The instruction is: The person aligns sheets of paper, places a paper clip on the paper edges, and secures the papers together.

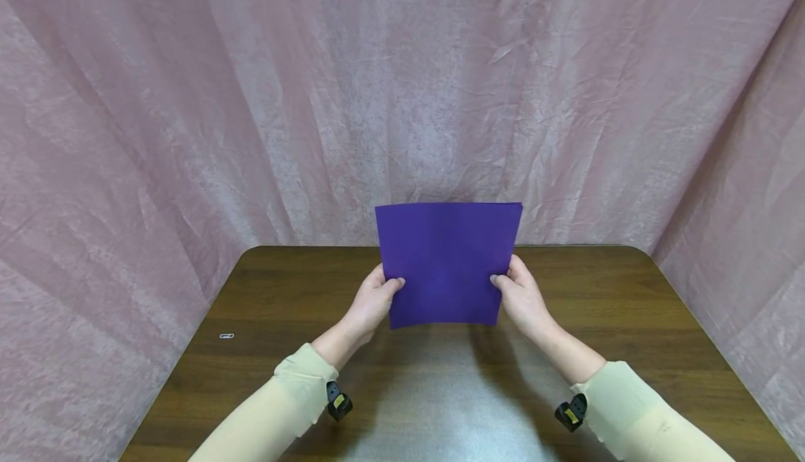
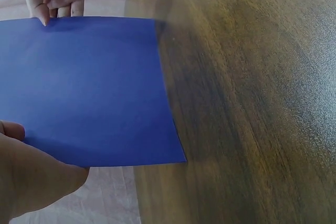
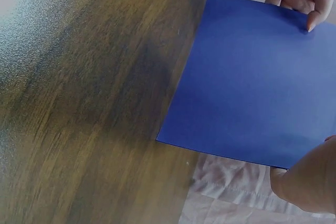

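Between both hands a purple sheet of paper (image 1: 449, 263) is held up above the table, tilted toward the head camera. It looks blue in the left wrist view (image 2: 94, 87) and the right wrist view (image 3: 257, 82). My left hand (image 1: 372, 300) pinches its left edge, thumb on the front face and fingers behind. On the opposite edge, my right hand (image 1: 523, 301) pinches it the same way. At the top right corner a second edge shows, so there may be more than one layer. The fingers behind the paper are mostly hidden.
A small paper clip (image 1: 226, 336) lies near the left side of the brown wooden table (image 1: 302, 287). Pink curtains (image 1: 402, 98) hang behind the table and along its sides. Each sleeve carries a small black device at the wrist.
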A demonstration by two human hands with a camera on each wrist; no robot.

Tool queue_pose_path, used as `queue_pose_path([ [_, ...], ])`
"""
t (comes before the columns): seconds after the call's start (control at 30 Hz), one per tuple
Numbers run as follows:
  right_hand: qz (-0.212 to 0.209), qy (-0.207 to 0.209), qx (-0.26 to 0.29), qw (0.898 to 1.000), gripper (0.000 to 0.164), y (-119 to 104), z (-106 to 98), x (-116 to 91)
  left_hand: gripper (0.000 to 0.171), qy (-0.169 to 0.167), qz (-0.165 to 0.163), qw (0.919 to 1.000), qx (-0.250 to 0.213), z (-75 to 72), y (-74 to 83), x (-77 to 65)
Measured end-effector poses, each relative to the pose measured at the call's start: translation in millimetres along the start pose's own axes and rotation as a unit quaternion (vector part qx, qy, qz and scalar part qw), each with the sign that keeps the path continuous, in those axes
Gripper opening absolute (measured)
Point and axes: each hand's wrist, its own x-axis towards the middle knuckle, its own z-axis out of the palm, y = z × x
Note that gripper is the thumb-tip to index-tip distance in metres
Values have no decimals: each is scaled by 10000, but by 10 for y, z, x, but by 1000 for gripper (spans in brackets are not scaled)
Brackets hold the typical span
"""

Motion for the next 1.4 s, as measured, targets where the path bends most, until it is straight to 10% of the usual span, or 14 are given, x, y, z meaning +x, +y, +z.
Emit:
queue_pose_path([
  [1.4,135,-65,608,9980,33,377,84,-47,31,-299,190,9993,-119,18,-197,23],
])
